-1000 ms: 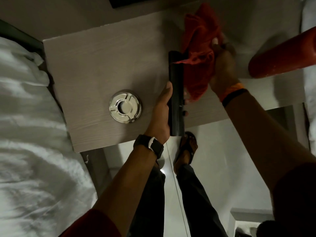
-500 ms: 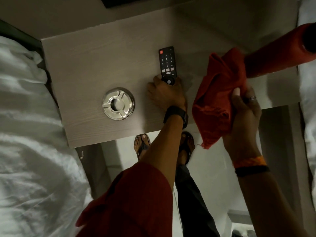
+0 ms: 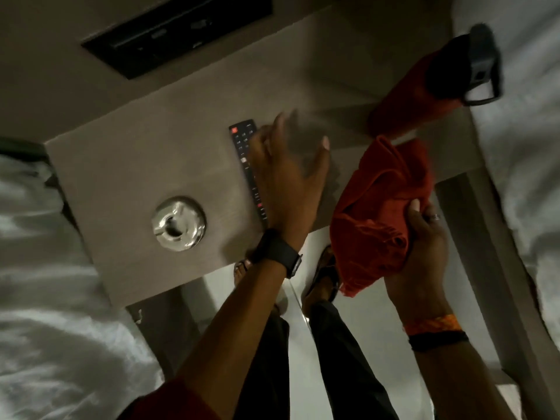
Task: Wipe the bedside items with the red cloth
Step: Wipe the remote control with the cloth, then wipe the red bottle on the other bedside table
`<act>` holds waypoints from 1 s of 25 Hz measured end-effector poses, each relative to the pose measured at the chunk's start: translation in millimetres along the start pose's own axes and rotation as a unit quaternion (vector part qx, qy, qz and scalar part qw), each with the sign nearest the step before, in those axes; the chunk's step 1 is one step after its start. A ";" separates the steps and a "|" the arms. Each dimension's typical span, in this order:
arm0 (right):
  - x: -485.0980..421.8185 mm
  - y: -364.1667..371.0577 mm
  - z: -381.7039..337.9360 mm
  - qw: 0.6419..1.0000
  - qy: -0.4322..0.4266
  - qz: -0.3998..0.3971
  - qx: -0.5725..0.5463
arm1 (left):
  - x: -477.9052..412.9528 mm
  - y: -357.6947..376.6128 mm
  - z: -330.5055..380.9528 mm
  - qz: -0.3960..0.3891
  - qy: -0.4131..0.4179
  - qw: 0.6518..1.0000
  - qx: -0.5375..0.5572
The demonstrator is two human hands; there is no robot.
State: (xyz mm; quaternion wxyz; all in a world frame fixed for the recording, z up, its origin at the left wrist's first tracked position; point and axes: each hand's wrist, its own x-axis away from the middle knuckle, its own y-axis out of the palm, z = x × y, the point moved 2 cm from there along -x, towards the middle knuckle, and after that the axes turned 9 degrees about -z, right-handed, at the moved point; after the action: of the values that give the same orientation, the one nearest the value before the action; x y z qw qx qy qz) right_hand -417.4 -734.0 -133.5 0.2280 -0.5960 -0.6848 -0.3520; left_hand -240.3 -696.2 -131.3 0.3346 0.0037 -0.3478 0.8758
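Observation:
My right hand point(image 3: 424, 237) is bunched around the red cloth point(image 3: 378, 198), held in the air over the bedside table's front right edge. On the table lies the black remote point(image 3: 244, 150), buttons up, its near end hidden under my left hand point(image 3: 288, 183). That hand curls around a blurred, see-through shape that looks like a clear glass point(image 3: 300, 144), just right of the remote. Left of the remote sits a round silver ashtray point(image 3: 178, 222). At the table's far right corner stands a red bottle point(image 3: 406, 101) with a black lid.
The pale wood bedside table point(image 3: 121, 165) stands between two beds with white sheets, one on the left point(image 3: 45, 268) and one on the right point(image 3: 521, 147). A black switch panel point(image 3: 181, 31) is set in the wall behind. My feet in sandals point(image 3: 321, 277) stand on the light floor.
The remote was held up and rubbed with the cloth, then laid on the table. My left hand let go of it and moved right onto the clear glass. The cloth has drawn back to the right.

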 end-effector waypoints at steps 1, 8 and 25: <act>-0.8 -6.2 -9.4 0.999 -0.009 0.024 -0.032 | -6.5 3.7 24.9 -0.049 0.067 0.996 0.036; -43.3 24.6 -72.7 0.974 -0.215 -0.007 -0.063 | -60.4 55.3 147.1 -0.320 0.338 0.854 -0.233; -163.7 63.9 -87.7 0.926 -0.231 -0.019 0.297 | -104.2 38.4 115.6 -0.088 0.137 0.983 -0.090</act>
State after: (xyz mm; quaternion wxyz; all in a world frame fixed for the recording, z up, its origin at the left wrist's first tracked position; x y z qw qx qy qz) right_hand -334.0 -904.8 -183.1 0.2230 -0.5526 -0.8030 0.0105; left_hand -208.3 -848.2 -91.8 0.4539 -0.1155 -0.3746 0.8002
